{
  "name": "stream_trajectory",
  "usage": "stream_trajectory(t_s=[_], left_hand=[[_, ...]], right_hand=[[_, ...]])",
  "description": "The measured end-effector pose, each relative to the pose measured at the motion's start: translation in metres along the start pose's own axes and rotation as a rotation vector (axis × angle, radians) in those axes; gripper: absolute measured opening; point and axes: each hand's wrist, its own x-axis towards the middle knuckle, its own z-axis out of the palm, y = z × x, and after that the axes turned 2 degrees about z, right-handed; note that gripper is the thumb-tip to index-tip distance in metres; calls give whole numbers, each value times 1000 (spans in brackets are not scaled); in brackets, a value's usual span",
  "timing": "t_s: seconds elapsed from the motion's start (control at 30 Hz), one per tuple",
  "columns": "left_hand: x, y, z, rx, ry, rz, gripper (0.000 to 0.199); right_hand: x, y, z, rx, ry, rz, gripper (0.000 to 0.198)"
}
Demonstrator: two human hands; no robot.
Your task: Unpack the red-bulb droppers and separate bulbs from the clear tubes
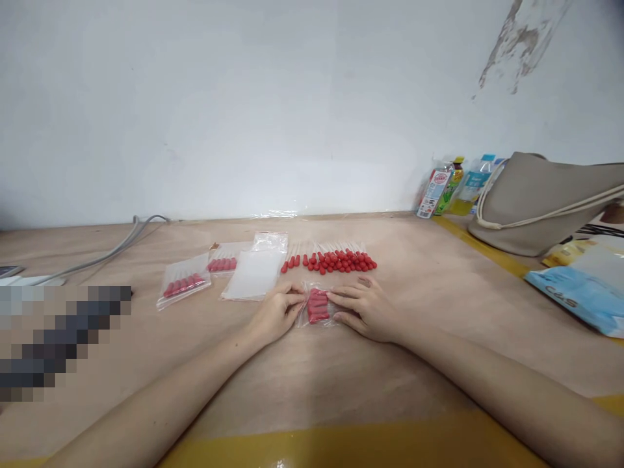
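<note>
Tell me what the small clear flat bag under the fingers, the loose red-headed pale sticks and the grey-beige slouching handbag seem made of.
Small clear flat bag: probably glossy plastic film; see-through, creased.
Loose red-headed pale sticks: smooth heads, perhaps plastic or rubber; shafts too small to tell.
Grey-beige slouching handbag: matt, possibly leather-like; smooth, softly sagging sides.

The clear bag [303, 319] (red bulbs [318, 311] inside) lies flat.

Blue pack [580, 304] reads "C&S" (slanting letters).

Sm. bag [304, 318]: clr plastic, v. glossy; tabletop [312, 377]: paper-like, matt (yellow strip [312, 448] shiny).
</note>
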Motion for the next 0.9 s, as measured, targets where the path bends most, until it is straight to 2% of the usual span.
stream_trajectory(t_s=[0.17, 0.37, 0.47, 0.57, 0.7, 0.9], left_hand=[[3, 0, -4, -121, -104, 39, 23], [6, 6, -10, -215, -166, 9, 26], [6, 10, -11, -171, -198, 6, 31], [4, 12, -8, -100, -163, 45, 35], [2, 14, -2, 34, -112, 130, 24], [0, 14, 4, 198, -79, 154, 16]], right_hand=[[-1, 7, 1, 23, -22, 0, 35], [1, 6, 0, 52, -24, 49, 34], [3, 3, 2, 57, 13, 88, 33], [3, 2, 6, 56, 55, 124, 31], [4, 3, 10, 56, 85, 140, 30], [4, 5, 9, 73, 66, 118, 31]])
